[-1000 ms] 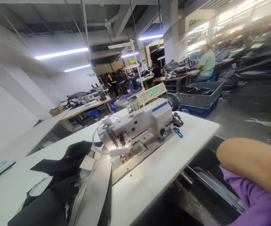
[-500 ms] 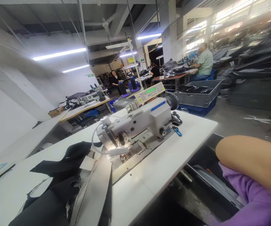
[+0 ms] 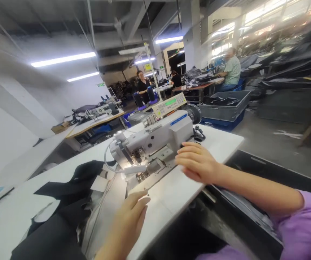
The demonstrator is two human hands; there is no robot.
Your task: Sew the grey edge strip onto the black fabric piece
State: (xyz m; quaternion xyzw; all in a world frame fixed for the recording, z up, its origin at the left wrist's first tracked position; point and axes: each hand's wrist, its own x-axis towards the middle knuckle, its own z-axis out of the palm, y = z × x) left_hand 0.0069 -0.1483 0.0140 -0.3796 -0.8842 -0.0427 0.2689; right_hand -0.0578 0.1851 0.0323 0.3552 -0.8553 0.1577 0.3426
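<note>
A white industrial sewing machine (image 3: 155,139) stands on a white table (image 3: 220,142), its lamp lit over the needle area. My right hand (image 3: 197,162) hovers at the machine's right end, fingers apart, holding nothing. My left hand (image 3: 130,220) rests flat and empty near the table's front edge, just beside grey and black fabric pieces (image 3: 71,209) that lie left of the needle. A control panel (image 3: 170,104) sits on top of the machine.
A grey crate (image 3: 224,110) on a blue one stands on the floor behind the table. Other sewing tables (image 3: 93,122) and several seated or standing people (image 3: 231,70) fill the room beyond. A dark bin (image 3: 255,173) lies below the table's right edge.
My right arm swung in from the lower right and the hand now reaches the machine's right end. My left hand has come into view at the front edge. The view shifted slightly.
</note>
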